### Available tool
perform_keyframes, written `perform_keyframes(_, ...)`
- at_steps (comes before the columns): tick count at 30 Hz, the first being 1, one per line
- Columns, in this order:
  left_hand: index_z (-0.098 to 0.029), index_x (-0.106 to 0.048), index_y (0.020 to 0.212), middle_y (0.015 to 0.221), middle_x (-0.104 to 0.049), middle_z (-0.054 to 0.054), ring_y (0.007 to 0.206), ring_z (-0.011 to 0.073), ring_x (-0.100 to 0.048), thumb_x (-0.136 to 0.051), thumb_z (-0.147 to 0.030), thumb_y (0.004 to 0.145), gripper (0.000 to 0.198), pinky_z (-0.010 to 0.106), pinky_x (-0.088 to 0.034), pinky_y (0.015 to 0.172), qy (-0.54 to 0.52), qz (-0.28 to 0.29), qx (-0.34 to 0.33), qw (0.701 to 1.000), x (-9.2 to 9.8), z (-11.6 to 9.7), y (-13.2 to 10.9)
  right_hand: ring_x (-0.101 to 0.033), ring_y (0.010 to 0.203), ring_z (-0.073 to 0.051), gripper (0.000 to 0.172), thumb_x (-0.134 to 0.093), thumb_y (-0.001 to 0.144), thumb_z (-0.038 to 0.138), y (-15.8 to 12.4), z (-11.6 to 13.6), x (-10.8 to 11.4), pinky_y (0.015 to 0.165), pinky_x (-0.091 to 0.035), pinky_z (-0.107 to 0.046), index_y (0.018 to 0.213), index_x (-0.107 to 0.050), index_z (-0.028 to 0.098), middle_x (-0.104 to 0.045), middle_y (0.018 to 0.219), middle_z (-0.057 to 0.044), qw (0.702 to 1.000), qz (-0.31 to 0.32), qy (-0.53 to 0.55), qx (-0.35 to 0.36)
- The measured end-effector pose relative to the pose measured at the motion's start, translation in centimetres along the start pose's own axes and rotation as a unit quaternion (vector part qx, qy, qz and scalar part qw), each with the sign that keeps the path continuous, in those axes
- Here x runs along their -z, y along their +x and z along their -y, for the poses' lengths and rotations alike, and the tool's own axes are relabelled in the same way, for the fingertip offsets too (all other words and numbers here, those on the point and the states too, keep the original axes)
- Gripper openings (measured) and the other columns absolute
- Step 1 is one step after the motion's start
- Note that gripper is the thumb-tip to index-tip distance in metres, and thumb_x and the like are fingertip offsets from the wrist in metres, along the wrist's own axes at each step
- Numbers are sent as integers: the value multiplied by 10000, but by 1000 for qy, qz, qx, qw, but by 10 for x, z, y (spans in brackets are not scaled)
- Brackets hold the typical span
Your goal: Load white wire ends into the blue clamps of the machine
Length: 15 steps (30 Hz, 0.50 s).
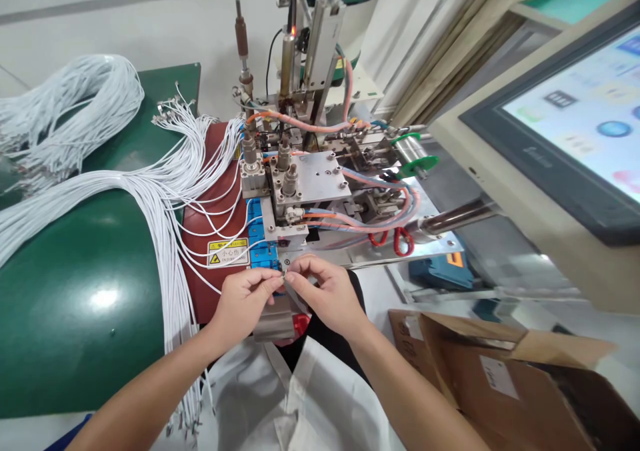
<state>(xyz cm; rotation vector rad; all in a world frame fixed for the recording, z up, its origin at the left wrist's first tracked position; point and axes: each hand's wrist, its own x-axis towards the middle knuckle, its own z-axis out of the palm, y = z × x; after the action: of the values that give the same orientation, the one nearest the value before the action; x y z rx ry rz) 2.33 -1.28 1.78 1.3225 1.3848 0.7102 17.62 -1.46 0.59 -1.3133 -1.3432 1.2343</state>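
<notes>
Head view: left hand (245, 299) and right hand (327, 297) both pinch the tip of a thin white wire (283, 275) just in front of the grey metal pneumatic press (300, 184), so they could get nipped, or the loose white wire bundle (145, 191) left of it might snag.

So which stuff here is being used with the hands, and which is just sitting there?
In use: left hand and right hand pinching a thin white wire end; blue slotted fixture on the grey metal machine; white wire bundle over the green curved cover.
Lying about: open brown cardboard box; grey-framed touchscreen; yellow warning sticker.
</notes>
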Motion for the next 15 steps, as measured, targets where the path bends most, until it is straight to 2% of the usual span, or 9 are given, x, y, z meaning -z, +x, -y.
perform_keyframes(4,-149,-682,756,513,-554,-23,482,86,-481,-555,-280,761,182,187,-404,487,36,14,-8,999,1,1,1,-481,581,-107,103,-539,719,180,1,2,3,569,-392,-226,616,-541,169,-522,623,18,998,13,-63,-3)
perform_keyframes(8,-155,-672,776,632,-613,0,527,86,-504,-537,-233,769,156,181,-413,505,40,32,-34,998,-2,5,0,-466,558,-106,80,-516,700,168,1,2,0,525,-375,-216,622,-529,173,-514,594,25,997,24,-73,-25)
perform_keyframes(15,-154,-586,803,635,-589,-17,528,82,-532,-519,-279,805,142,182,-441,523,-38,-48,-42,997,-11,11,-6,-493,601,-118,97,-521,728,203,-6,-5,-27,577,-417,-241,635,-520,177,-522,637,7,991,-123,55,-11)
